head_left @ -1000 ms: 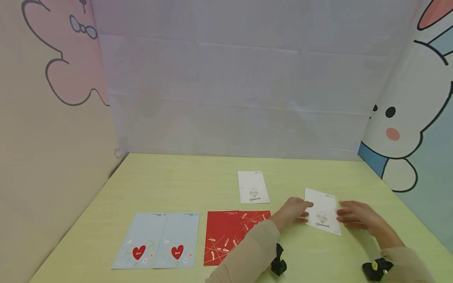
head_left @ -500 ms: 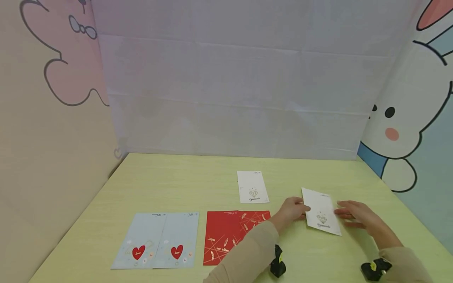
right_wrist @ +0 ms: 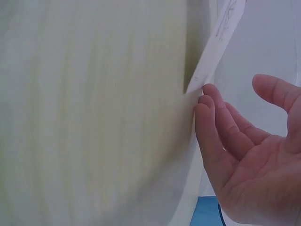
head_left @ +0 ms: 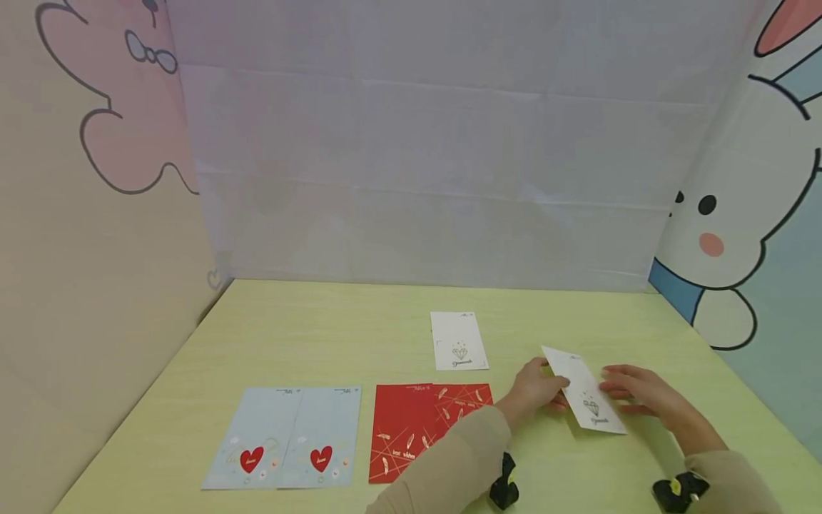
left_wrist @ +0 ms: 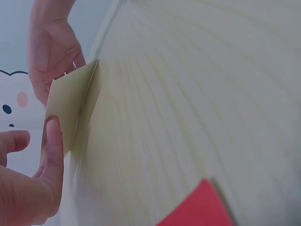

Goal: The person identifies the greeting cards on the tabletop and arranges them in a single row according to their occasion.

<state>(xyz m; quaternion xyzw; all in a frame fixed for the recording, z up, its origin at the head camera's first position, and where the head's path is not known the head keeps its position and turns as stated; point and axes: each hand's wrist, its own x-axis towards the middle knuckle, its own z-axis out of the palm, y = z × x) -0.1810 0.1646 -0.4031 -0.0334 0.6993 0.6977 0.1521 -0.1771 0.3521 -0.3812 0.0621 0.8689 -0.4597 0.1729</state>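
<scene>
A white card with a diamond print [head_left: 587, 400] stands tilted over the table at the right, its left side raised. My left hand [head_left: 534, 387] pinches it by the left edge, thumb over the printed face. In the left wrist view a finger lies along the card's plain underside [left_wrist: 68, 101]. My right hand [head_left: 642, 389] is at the card's right edge with fingers extended and thumb apart; in the right wrist view its fingertips [right_wrist: 210, 89] are right at the card's lower corner. A second white diamond card [head_left: 459, 339] lies flat farther back, left of my left hand.
Two light blue heart cards [head_left: 263, 414] lie side by side at the left. Two red cards [head_left: 404, 414] lie near the middle, partly covered by my left sleeve [head_left: 449, 457]. A pale curtain [head_left: 437, 178] hangs behind the yellowish table [head_left: 321, 314].
The held card has tilted up more steeply, its left side lifting and its face turning to the right. My right hand has shifted slightly left with it. The other cards stay in place.
</scene>
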